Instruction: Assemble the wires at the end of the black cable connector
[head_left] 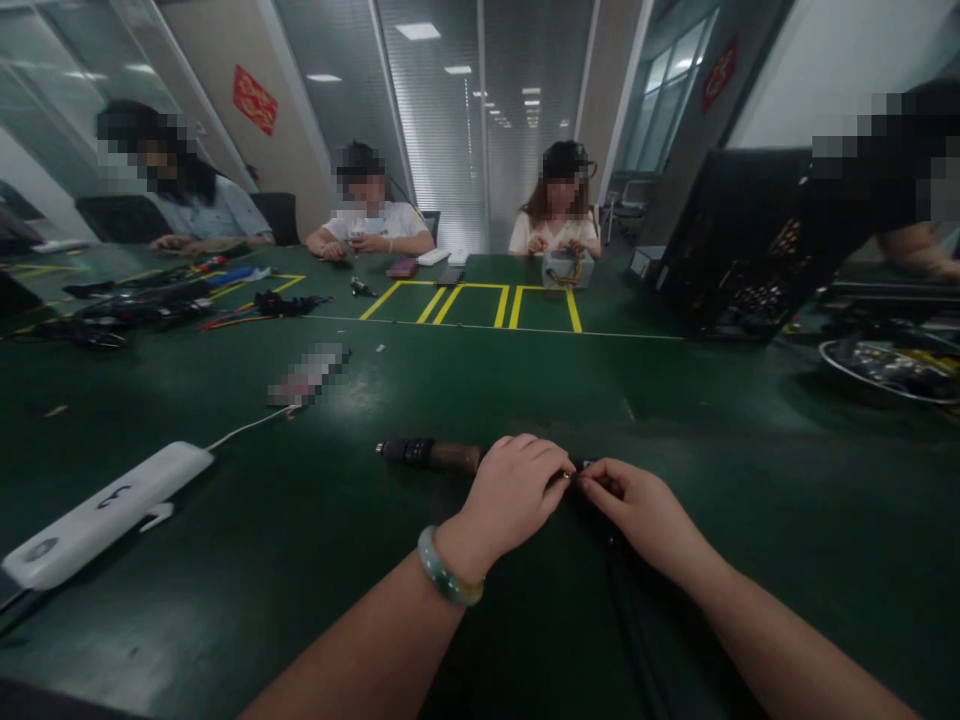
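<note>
A dark electric screwdriver (pixel 454 456), its ridged collar and metal tip pointing left, lies across the green table in front of me. My left hand (pixel 517 490), with a jade-coloured bangle at the wrist, is closed over the tool's right part. Its thumb and fingertips meet beside a tiny shiny spot. Close against them, my right hand (pixel 637 505) pinches a small dark piece at the tool's right end, probably the cord's plug; its shape is mostly hidden by the fingers. A dark cord (pixel 630 610) runs from below the right hand toward me.
A white power strip (pixel 112 515) lies at left, its thin cable leading to a blurred-out phone-like item (pixel 309 375). Tangled cables (pixel 135 300) lie far left. A metal bowl of small parts (pixel 892 370) and a black computer case (pixel 739 240) stand right. Several people sit or stand around.
</note>
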